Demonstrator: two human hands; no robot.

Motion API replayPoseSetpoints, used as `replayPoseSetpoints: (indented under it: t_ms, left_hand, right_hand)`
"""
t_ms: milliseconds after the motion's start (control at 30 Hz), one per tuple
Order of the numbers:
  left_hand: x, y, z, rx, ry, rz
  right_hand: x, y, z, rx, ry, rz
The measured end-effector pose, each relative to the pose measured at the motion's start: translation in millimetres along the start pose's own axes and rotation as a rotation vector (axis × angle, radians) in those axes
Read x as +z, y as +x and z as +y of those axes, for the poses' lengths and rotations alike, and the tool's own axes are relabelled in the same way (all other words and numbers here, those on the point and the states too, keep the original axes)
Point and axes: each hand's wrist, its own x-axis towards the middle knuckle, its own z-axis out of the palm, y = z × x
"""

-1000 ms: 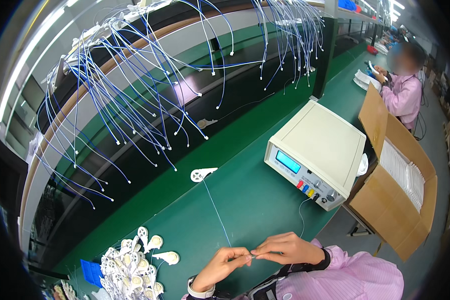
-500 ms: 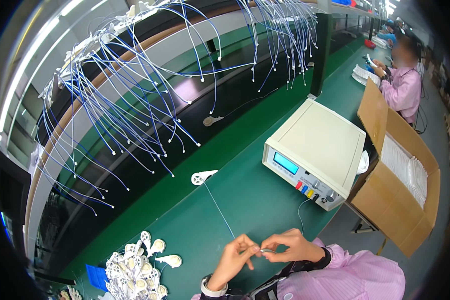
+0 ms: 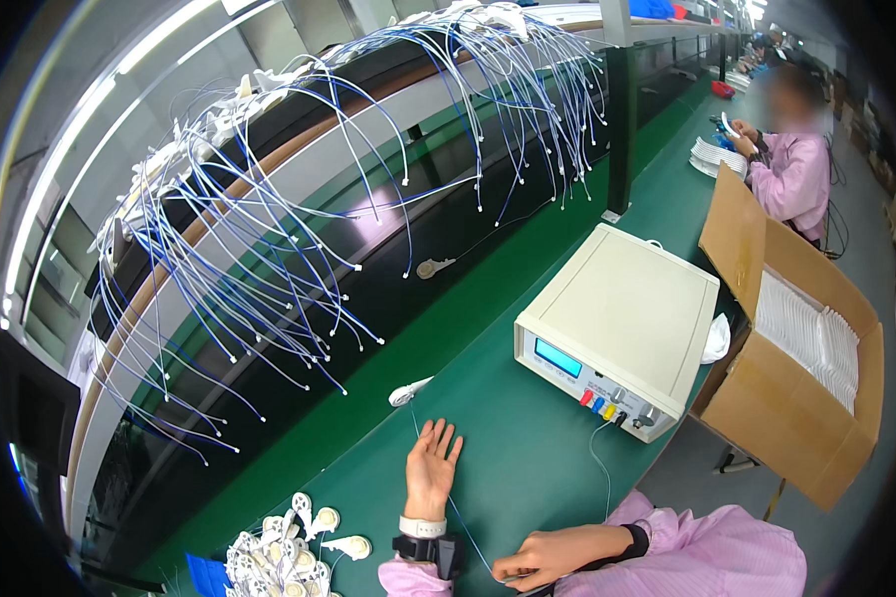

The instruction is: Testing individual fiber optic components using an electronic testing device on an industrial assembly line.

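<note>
The left hand (image 3: 431, 473) lies palm up with its fingers spread, released and holding nothing, covering part of a blue wire (image 3: 474, 541). At its 4 o'clock, the right hand (image 3: 538, 557) is curled, fingertips pinching the wire's near end; anything else inside the grip is hidden. The wire's white reel piece (image 3: 406, 394) sits near the left fingertips, at 11 o'clock. From the left hand, a pile of white pieces (image 3: 279, 557) lies at 8, a beige instrument (image 3: 617, 318) at 2, hanging wires (image 3: 239, 261) toward 10.
</note>
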Motion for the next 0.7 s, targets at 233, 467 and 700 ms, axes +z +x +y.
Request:
replayPoseSetpoints:
  t_ms: [233,467,700]
  left_hand:
    - [-2.4,11.8,8.8,0.110,0.032,0.129]
    - [-16.8,100.3,30.5,0.316,-0.116,0.146]
    - [-17.1,67.4,41.0,0.219,-0.160,0.111]
  right_hand:
    - [7.8,26.2,26.6,-0.092,0.042,0.118]
    - [10.5,53.4,33.5,-0.151,-0.123,-0.045]
    - [0.8,37.6,2.6,-0.021,0.051,0.065]
